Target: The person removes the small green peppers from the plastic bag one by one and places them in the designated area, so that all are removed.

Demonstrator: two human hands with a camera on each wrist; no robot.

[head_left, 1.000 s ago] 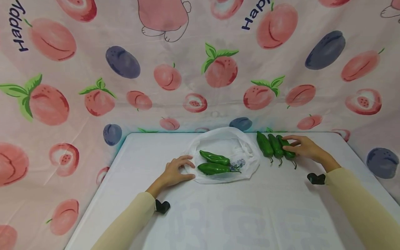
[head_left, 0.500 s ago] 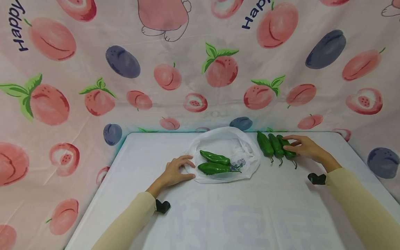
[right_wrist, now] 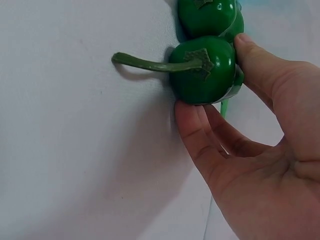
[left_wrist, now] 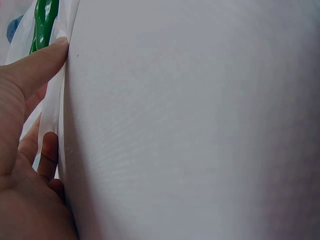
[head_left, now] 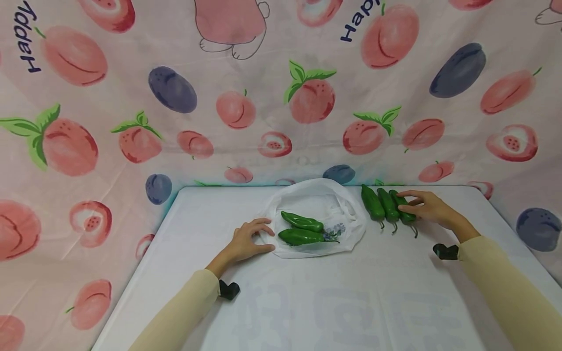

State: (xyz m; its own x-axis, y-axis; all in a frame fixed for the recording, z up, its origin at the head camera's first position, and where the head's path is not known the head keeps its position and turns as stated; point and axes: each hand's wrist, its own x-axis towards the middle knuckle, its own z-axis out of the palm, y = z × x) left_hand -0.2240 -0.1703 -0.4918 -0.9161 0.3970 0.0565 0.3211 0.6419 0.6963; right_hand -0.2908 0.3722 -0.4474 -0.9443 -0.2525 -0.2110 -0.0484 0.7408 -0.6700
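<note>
A white plastic bag lies spread on the table, with two green peppers on it, an upper pepper and a lower pepper. My left hand touches the bag's left edge, thumb and fingers apart; in the left wrist view the thumb rests along that edge. Right of the bag, three more peppers lie in a row: a left pepper, a middle pepper and a right pepper. My right hand grips the right pepper between thumb and fingers, its stem towards me.
The white table ends at the back against a fruit-printed cloth. Black heart-shaped pieces sit at both cuffs, one beside the left sleeve and one beside the right sleeve. Blue print marks the bag's right part.
</note>
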